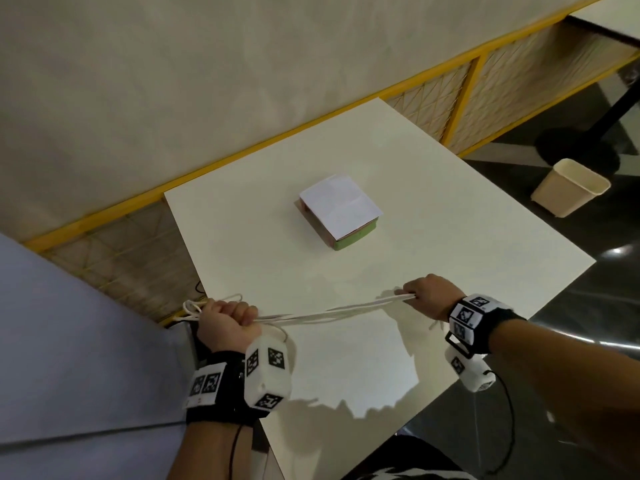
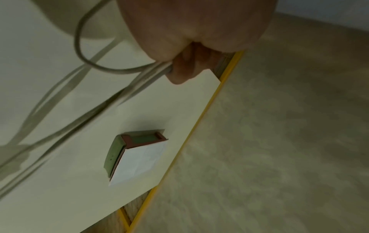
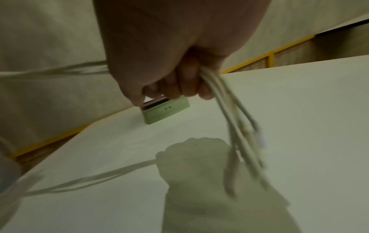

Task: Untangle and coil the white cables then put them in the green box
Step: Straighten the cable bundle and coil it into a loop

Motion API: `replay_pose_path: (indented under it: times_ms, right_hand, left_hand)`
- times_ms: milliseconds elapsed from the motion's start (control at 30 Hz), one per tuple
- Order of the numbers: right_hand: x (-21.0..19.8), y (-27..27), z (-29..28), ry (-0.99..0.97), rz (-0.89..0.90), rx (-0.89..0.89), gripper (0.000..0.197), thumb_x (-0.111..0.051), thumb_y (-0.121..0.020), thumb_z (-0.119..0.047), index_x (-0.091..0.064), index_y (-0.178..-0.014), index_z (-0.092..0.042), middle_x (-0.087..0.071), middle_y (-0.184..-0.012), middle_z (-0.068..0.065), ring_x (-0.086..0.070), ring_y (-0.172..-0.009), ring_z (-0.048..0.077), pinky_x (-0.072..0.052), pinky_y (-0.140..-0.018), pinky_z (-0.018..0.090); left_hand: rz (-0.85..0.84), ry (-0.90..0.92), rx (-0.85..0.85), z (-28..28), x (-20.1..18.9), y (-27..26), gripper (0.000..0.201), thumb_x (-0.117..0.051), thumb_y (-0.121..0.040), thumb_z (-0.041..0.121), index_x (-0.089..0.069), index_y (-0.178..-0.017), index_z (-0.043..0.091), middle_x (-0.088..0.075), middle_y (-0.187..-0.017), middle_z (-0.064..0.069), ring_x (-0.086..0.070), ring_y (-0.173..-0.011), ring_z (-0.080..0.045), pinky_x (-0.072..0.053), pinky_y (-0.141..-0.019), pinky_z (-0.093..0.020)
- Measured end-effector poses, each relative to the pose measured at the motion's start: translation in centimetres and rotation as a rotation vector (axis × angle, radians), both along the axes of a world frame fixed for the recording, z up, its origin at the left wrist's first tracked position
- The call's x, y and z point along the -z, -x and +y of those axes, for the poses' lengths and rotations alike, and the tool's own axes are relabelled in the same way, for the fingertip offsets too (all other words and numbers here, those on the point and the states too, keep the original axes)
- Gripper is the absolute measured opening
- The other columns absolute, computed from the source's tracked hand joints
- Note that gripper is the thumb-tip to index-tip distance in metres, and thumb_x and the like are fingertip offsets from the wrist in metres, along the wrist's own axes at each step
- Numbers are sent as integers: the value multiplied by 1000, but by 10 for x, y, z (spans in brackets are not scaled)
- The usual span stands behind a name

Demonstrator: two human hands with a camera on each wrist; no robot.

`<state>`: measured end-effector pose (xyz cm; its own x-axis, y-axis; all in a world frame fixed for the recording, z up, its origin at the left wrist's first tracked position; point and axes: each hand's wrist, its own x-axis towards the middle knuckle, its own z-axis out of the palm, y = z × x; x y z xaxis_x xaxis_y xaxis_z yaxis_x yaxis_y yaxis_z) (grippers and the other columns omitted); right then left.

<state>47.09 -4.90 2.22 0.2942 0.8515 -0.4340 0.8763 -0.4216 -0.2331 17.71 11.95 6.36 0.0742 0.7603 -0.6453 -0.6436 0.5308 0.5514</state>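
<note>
Several white cables [image 1: 332, 315] run taut between your fists, held above the counter [image 1: 450, 237]. Your left hand [image 1: 227, 322] clenches one end of the bundle, with loops sticking out past it; your right hand [image 1: 433, 296] grips the other end, loose plug ends dangling below it. Beyond the cables, the green box [image 1: 353, 239] sits mid-counter, white lid on top, well apart from both hands.

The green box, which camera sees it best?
The left wrist view: the green box shows a green side, its brown inner rim and the white sheet on top. The head view shows mostly the white sheet with a green edge. The right wrist view shows one green side, its top hidden behind fingers.
</note>
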Motion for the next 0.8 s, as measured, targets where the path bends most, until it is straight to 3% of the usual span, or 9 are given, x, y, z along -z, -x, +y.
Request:
replay_pose_path:
  times_ms: [67, 133, 167, 233, 333, 433, 633, 733, 800]
  right_hand:
    - [3, -13, -3, 0, 5, 63, 41, -43, -96, -41, -43, -58, -26, -68, -81, 12, -62, -89, 33, -32, -66, 28]
    - [6, -24, -9, 12, 20, 104, 43, -45, -95, -41, -39, -54, -29, -55, -61, -1, -62, -87, 33, -32, -65, 28]
    - [8, -27, -12, 14, 22, 114, 43, -46, -94, -41, -40, -54, -29, -48, -56, -6, -62, -85, 34, -32, -64, 28]
    - [12, -32, -17, 0, 37, 125, 40, -45, -94, -44, -54, -61, -24, -52, -57, -2, -62, -83, 34, -32, -64, 28]
    - [17, -33, -20, 62, -45, 46, 43, -38, -96, -47, -69, -90, -17, -69, -86, 13, -64, -88, 33, -38, -67, 29]
    - [17, -29, -21, 195, -189, -89, 41, -33, -97, -45, -63, -102, -18, -68, -102, 9, -63, -96, 28, -43, -73, 32]
    - [26, -41, -36, 227, -256, -114, 33, -48, -91, -37, -49, -117, -16, -54, -122, 7, -50, -113, 25, -39, -95, 34]
    - [29, -45, -43, 215, -136, -46, 77, -69, -72, -45, -36, -137, -21, -39, -140, 4, -33, -132, 24, -24, -112, 37]
    - [20, -39, -37, 207, -65, -99, 103, -75, -63, -50, -20, -146, -26, -26, -149, 2, -20, -140, 25, -11, -118, 43]
  left_hand:
    - [-13, 19, 4, 1, 3, 2, 58, -24, -91, 10, -24, -34, 21, -18, -33, 8, -16, -25, -9, -14, -33, -12]
    - [-18, 30, -8, 1, 5, 4, 51, -25, -91, 11, -23, -42, 21, -18, -33, 8, -16, -26, -9, -14, -32, -13]
    - [-17, 31, -20, 0, 6, 4, 45, -25, -92, 11, -21, -48, 21, -18, -33, 8, -16, -26, -8, -14, -31, -14]
    - [-15, 31, -43, -1, 7, 3, 40, -24, -93, 11, -17, -56, 21, -19, -33, 8, -16, -26, -8, -14, -32, -14]
    - [-12, 39, -71, -3, 6, 1, 50, -24, -92, 9, -21, -44, 20, -18, -32, 8, -15, -25, -9, -14, -34, -13]
    - [-5, 52, -82, -4, 4, -2, 63, -25, -92, 8, -22, -30, 21, -17, -31, 8, -15, -25, -9, -14, -34, -13]
    - [8, 67, -9, -24, 5, -21, 51, -26, -92, 11, -23, -42, 20, -18, -36, 7, -15, -27, -9, -13, -33, -18]
    - [20, 70, 4, -25, 3, -25, 51, -25, -91, 10, -23, -41, 20, -18, -35, 7, -15, -26, -9, -12, -34, -14]
    - [34, 74, -1, -25, 0, -27, 42, -25, -91, 10, -21, -50, 20, -18, -36, 7, -15, -27, -9, -12, -34, -15]
